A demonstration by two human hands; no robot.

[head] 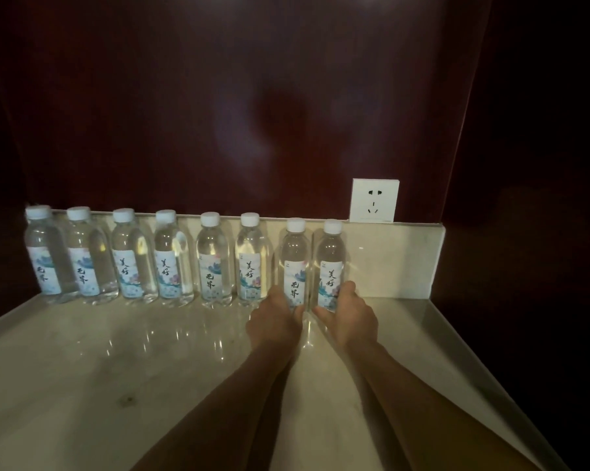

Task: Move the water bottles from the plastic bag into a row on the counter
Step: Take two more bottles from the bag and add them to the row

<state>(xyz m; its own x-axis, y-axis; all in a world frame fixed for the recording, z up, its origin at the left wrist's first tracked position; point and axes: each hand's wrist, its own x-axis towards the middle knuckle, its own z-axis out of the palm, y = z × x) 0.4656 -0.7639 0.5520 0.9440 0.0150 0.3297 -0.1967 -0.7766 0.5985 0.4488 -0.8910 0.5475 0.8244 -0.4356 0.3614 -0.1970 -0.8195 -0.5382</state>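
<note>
Head view: eight water bottles stand upright in a row along the back of a pale stone counter [123, 362], against its low backsplash. The left hand [274, 321] grips the base of the seventh bottle [295, 263]; the right hand [349, 317] grips the eighth bottle [331, 263] beside it, at the row's right end. A white wall socket [374, 200] sits above. No plastic bag is visible, so the row looks nearly or fully finished.

Clear plastic bottles [213, 263] (paper-look labels); glossy stone counter [117, 368]; polished wood wall [218, 96].
</note>
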